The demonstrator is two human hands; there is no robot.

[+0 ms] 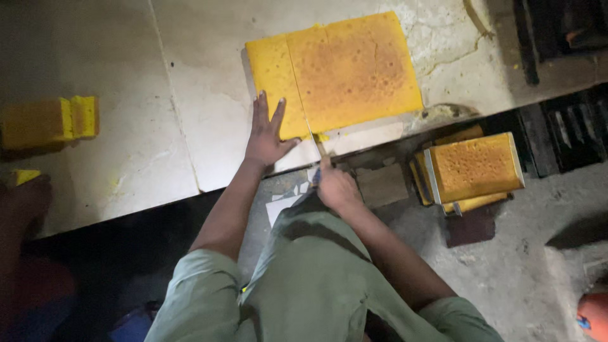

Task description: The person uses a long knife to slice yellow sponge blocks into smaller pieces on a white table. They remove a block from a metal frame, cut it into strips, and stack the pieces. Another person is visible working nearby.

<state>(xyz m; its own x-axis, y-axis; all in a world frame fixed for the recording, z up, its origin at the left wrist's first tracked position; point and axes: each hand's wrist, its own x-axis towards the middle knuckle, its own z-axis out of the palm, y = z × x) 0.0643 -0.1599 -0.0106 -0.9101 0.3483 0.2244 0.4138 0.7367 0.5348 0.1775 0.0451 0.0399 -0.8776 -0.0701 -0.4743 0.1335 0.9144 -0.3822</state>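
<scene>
On the pale tabletop (190, 114), left hand (266, 136) spread flat on near-left corner of flat yellow-orange porous slab (345, 69), right hand (335, 187) closed around thin knife (315, 140), blade pointing far along cut line.

Bare table to the left of the slab; near right edge crowded.
We note open tabletop (158, 126) between the yellow slab (354, 69) and the far-left yellow blocks (47, 120); a stacked tray of slabs (475, 168) obstructs the near right.
</scene>
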